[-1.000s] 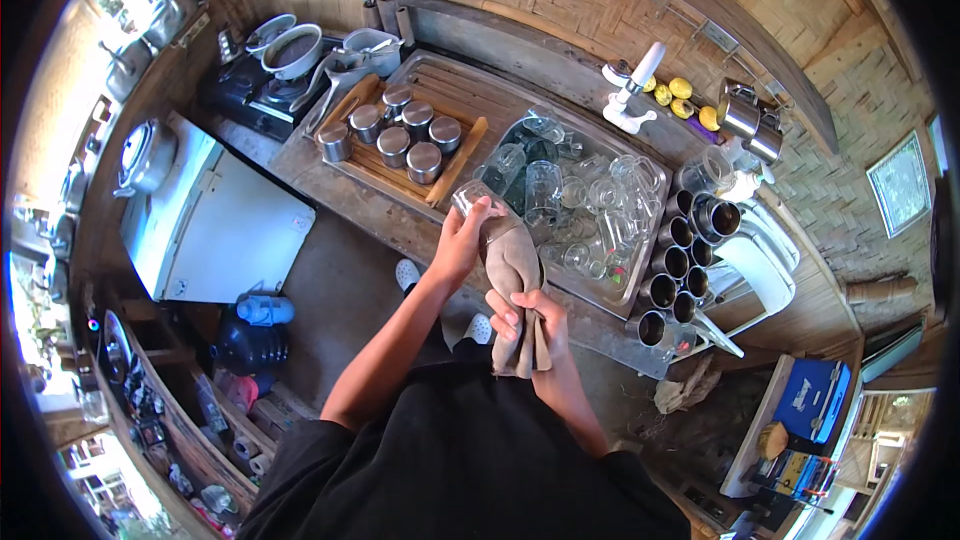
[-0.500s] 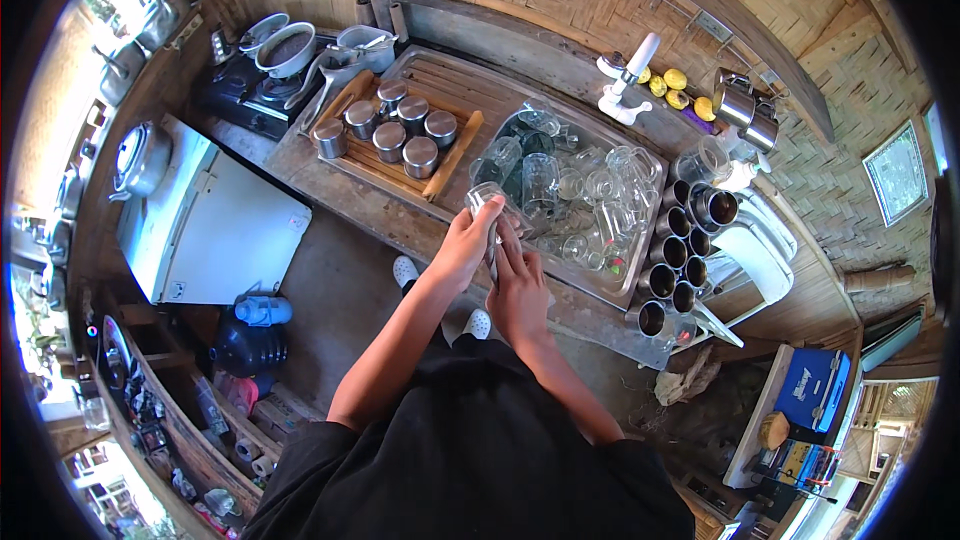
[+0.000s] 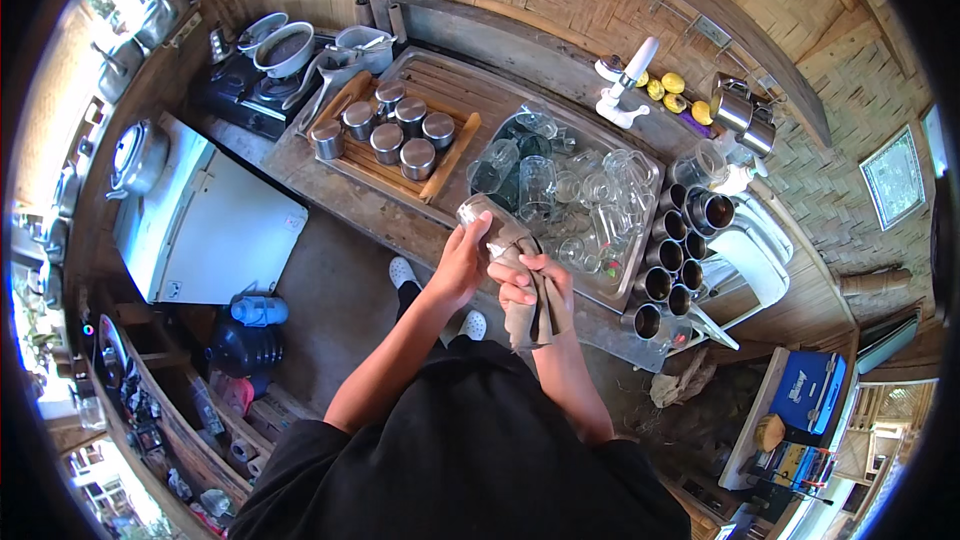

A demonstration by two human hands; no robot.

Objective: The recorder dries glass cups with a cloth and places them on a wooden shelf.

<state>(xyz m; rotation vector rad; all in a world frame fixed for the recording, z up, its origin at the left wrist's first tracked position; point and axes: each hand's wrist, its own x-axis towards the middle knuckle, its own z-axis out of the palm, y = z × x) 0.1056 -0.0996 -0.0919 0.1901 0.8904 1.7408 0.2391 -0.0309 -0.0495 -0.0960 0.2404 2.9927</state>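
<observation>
My left hand point(image 3: 461, 262) is wrapped round a clear drinking glass point(image 3: 477, 207), which lies tilted just in front of the sink. A grey-brown cloth point(image 3: 530, 328) is bunched in my closed right hand point(image 3: 538, 285), its loose end hanging below the fingers. The cloth's upper part reaches the glass's near end; whether it goes inside I cannot tell. Beyond my hands, the steel sink point(image 3: 648, 202) is filled with clear glasses and glass mugs point(image 3: 538, 183).
Left of the sink, a wooden tray point(image 3: 437, 183) carries several upturned steel cups point(image 3: 386, 143). Upright steel cups point(image 3: 668, 253) crowd the counter's right end. A white faucet point(image 3: 622, 105) rises behind the sink. A white fridge point(image 3: 235, 230) stands at left.
My right hand has turned, showing its curled fingers and the cloth hanging from it. The glass has moved slightly left and down in my left hand.
</observation>
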